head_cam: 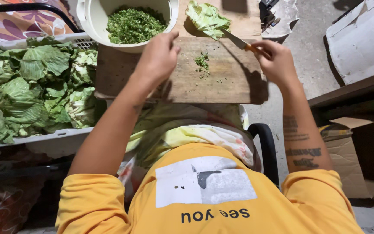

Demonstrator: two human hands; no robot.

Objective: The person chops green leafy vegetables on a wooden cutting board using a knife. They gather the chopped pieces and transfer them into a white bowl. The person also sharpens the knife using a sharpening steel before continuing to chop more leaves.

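A knife (pixel 235 40) is gripped by the right hand (pixel 275 60), its tip under a limp, light cabbage leaf (pixel 207 18) beyond the wooden cutting board (pixel 226 80); the left hand (pixel 159 56), loosely curled and empty, rests at the board's near-bowl edge.

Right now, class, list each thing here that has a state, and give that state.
Left hand: empty, resting at the bowl's rim.
Right hand: gripping the knife.
Bowl: filled with chopped greens.
Cutting board: bits scattered.
Leaf: whole, uncut.
Crate: full of leaves.
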